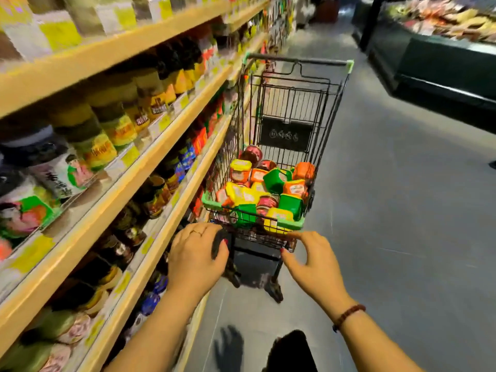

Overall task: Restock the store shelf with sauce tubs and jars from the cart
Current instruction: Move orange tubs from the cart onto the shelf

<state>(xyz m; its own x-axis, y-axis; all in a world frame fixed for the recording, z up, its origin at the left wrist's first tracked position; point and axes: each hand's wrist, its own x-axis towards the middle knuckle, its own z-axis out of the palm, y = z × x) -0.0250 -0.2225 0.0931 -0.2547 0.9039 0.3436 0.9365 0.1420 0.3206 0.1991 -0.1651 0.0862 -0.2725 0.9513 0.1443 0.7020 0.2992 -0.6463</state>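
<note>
While gripping dark object (218,244) in left hand (197,253), holding right hand (314,261) spread, empty, beside cart (292,224). Likely light, stiff tubs (291,205): grasp sides. Heavier, breakable jars (252,154): wrap body.

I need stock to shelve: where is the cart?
Head view, centre: the cart stands beside the shelves on its left, just beyond the left hand and right hand.

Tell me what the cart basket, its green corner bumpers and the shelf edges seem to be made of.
Cart basket: thin dark wire grid, likely coated steel, matte.
Green corner bumper: smooth moulded look with soft sheen, probably plastic.
Shelf edge: flat tan face, wood or wood-look laminate; blur hides any grain.
</note>
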